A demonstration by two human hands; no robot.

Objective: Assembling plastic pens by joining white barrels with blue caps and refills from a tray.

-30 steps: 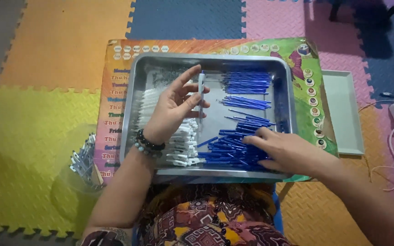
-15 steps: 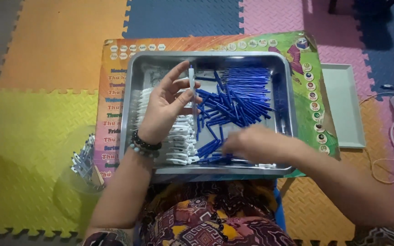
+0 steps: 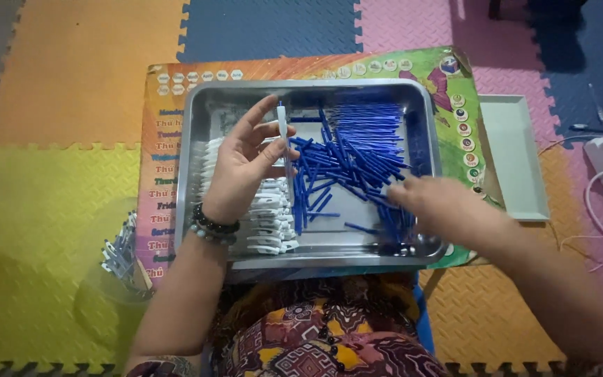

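Left hand (image 3: 242,167) holds white stick (image 3: 283,129) over steel tray (image 3: 197,132) on colourful chart (image 3: 162,167)

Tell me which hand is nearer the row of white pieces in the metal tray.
Left. The left hand hovers directly over the white pieces, holding one thin white piece upright. The right hand is across the metal tray, in the blue sticks.

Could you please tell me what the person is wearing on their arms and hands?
Both forearms are bare, with no sleeves or gloves in view. The left hand has two bead bracelets at the wrist, one of dark beads and one of paler grey beads. The right hand is motion-blurred; no ring or band can be made out.
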